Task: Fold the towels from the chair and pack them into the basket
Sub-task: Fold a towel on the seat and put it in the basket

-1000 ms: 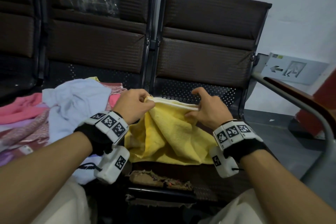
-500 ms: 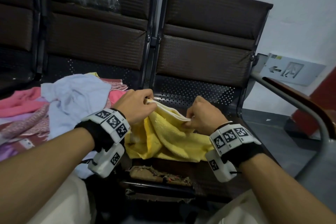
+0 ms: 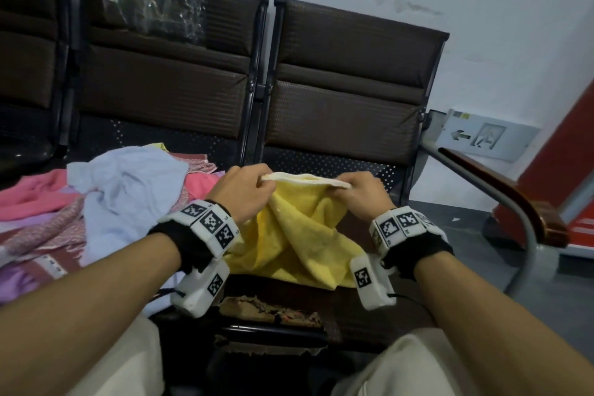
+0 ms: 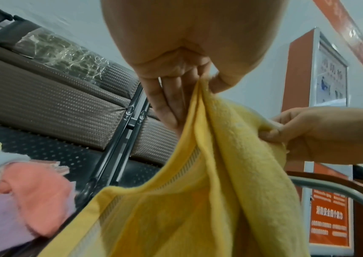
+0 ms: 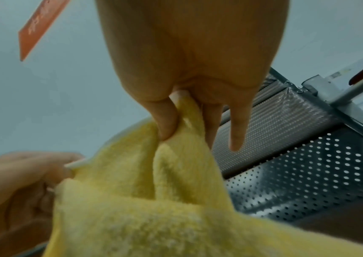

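A yellow towel [image 3: 299, 235] hangs crumpled over the right-hand chair seat [image 3: 337, 167]. My left hand [image 3: 247, 193] pinches its pale top hem at one end, and my right hand [image 3: 356, 196] pinches the same hem at the other end. In the left wrist view the left thumb and fingers [image 4: 169, 104] clamp the yellow towel [image 4: 209, 191]. The right wrist view has my thumb [image 5: 165, 118] pressing a fold of the yellow towel [image 5: 154, 208] against the fingers. No basket is in view.
A heap of towels lies on the neighbouring seat to the left: light blue [image 3: 128, 202], pink [image 3: 35, 193], patterned maroon and lilac. A curved metal armrest [image 3: 501, 190] bounds the right side. Torn seat padding [image 3: 270, 309] shows at the front edge.
Both hands have lifted the yellow towel's hem higher and keep their pinch on it. The head view has tilted and pulled back a little.
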`<state>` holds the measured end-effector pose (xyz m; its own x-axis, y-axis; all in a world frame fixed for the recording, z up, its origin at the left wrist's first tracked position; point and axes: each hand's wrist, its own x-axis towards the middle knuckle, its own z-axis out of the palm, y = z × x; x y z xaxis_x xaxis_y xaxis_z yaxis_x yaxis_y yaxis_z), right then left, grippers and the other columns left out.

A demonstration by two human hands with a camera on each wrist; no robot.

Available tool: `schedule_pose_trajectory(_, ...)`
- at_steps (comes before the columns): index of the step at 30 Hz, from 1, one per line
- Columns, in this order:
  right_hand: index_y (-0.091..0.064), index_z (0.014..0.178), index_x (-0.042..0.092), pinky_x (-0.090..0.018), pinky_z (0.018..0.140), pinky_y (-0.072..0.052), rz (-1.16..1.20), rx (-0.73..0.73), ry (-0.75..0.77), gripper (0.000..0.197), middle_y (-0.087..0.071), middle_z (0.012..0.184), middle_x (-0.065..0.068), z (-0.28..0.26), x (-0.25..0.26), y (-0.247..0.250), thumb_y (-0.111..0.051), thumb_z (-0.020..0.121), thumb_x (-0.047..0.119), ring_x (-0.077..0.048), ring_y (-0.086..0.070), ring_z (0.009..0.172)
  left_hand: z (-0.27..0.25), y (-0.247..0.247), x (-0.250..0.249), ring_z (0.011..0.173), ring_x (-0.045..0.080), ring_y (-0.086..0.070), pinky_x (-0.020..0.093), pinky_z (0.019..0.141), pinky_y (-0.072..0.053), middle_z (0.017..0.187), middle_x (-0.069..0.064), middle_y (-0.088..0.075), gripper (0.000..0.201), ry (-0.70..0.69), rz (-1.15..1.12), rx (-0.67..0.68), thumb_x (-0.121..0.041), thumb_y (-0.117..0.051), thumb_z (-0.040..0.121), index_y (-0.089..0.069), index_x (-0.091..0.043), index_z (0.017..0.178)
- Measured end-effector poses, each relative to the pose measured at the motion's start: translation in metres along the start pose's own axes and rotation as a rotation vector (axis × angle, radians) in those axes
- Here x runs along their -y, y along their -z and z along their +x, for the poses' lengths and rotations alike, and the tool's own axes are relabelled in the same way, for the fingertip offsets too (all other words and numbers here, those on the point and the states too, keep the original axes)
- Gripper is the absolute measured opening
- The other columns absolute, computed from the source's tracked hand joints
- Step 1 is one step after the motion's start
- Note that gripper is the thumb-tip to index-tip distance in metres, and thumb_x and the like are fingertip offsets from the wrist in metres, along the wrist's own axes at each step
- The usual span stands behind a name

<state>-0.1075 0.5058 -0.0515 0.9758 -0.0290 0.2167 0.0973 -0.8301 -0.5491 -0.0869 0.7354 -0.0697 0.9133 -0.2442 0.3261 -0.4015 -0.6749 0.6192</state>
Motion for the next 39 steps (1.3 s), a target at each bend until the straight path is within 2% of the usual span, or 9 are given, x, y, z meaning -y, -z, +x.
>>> schedule_pose_trajectory(5, -0.063, 0.072, 0.025, -0.027, 0.068, -0.043, 0.266, -0.213, 0.038, 0.012, -0.061, 0.071, 0.008, 0.004, 0.034, 0.047, -0.069, 0.081, 0.023, -0.014, -0.058, 0.077, 0.020, 0.036, -0.038, 0.088, 0.031, -0.055, 0.035, 0.073, -0.041, 0.088, 0.011, -0.064, 0.020, -0.008, -0.070, -0.135, -0.027, -0.040, 0.088, -0.058, -0.020, 0.081)
schedule_pose_trajectory(12, -0.058, 0.079, 0.022, -0.025, 0.068, -0.040, 0.251, -0.440, 0.260, 0.012, -0.057, 0.073, 0.015, 0.006, 0.086, 0.104, -0.067, 0.085, 0.025, -0.012, -0.056, 0.078, 0.037, 0.101, -0.073, 0.083, 0.029, -0.059, 0.035, 0.070, -0.041, 0.088, 0.009, -0.062, 0.018, -0.143, -0.080, -0.209, -0.021, -0.037, 0.096, -0.053, -0.017, 0.104)
schedule_pose_trajectory(17, -0.052, 0.062, 0.025, -0.021, 0.061, -0.031, 0.192, -0.435, 0.176, 0.029, -0.055, 0.064, 0.016, 0.021, 0.087, 0.092, -0.063, 0.089, 0.024, -0.007, -0.053, 0.068, 0.048, 0.101, -0.067, 0.083, 0.029, -0.057, 0.035, 0.068, -0.040, 0.090, 0.009, -0.060, 0.018, -0.140, -0.044, -0.158, -0.027, -0.036, 0.099, -0.048, -0.015, 0.104)
schedule_pose_trajectory(21, -0.053, 0.066, 0.024, -0.019, 0.062, -0.028, 0.192, -0.434, 0.053, 0.026, -0.052, 0.064, 0.015, 0.044, 0.077, 0.077, -0.060, 0.091, 0.027, -0.015, -0.051, 0.077, 0.075, 0.087, -0.062, 0.098, 0.035, -0.057, 0.037, 0.075, -0.043, 0.108, 0.018, -0.061, 0.024, -0.034, -0.057, -0.141, -0.026, -0.041, 0.098, -0.049, -0.011, 0.114)
schedule_pose_trajectory(24, -0.053, 0.068, 0.025, -0.014, 0.058, -0.029, 0.240, -0.492, 0.085, 0.025, -0.053, 0.065, 0.017, 0.059, 0.078, 0.078, -0.062, 0.090, 0.028, -0.007, -0.050, 0.070, 0.100, 0.084, -0.067, 0.109, 0.036, -0.053, 0.039, 0.085, -0.042, 0.118, 0.020, -0.059, 0.026, 0.022, -0.094, -0.230, -0.018, -0.038, 0.099, -0.051, -0.007, 0.118)
schedule_pose_trajectory(28, -0.059, 0.074, 0.017, -0.021, 0.063, -0.037, 0.374, -0.599, 0.191, 0.019, -0.056, 0.067, 0.013, 0.062, 0.076, 0.082, -0.062, 0.090, 0.026, -0.002, -0.050, 0.066, 0.114, 0.082, -0.084, 0.097, 0.026, -0.055, 0.031, 0.075, -0.038, 0.109, 0.013, -0.061, 0.019, -0.028, -0.323, -0.343, -0.012, -0.039, 0.096, -0.053, -0.010, 0.108)
schedule_pose_trajectory(31, -0.062, 0.087, 0.020, -0.013, 0.067, -0.041, 0.431, -0.586, 0.243, 0.005, -0.060, 0.077, 0.017, 0.041, 0.061, 0.071, -0.061, 0.091, 0.018, 0.009, -0.052, 0.071, 0.097, 0.069, -0.084, 0.089, 0.019, -0.054, 0.033, 0.076, -0.043, 0.099, 0.004, -0.062, 0.017, -0.049, -0.504, -0.330, -0.012, -0.040, 0.095, -0.054, -0.019, 0.100)
schedule_pose_trajectory(34, -0.060, 0.088, 0.022, -0.008, 0.068, -0.041, 0.440, -0.506, 0.200, 0.010, -0.061, 0.081, 0.016, 0.004, 0.032, 0.046, -0.059, 0.091, 0.013, 0.008, -0.055, 0.075, 0.060, 0.038, -0.070, 0.086, 0.016, -0.055, 0.034, 0.079, -0.045, 0.090, -0.004, -0.061, 0.017, -0.022, -0.563, -0.243, -0.012, -0.041, 0.094, -0.054, -0.024, 0.096)
schedule_pose_trajectory(39, -0.062, 0.085, 0.019, -0.031, 0.075, -0.046, 0.431, -0.357, -0.044, 0.006, -0.064, 0.080, 0.004, -0.072, -0.014, -0.003, -0.061, 0.091, 0.017, -0.014, -0.059, 0.081, -0.019, -0.020, -0.042, 0.108, 0.025, -0.056, 0.037, 0.097, -0.042, 0.111, 0.010, -0.062, 0.020, 0.106, -0.519, -0.095, -0.007, -0.041, 0.096, -0.053, -0.009, 0.112)
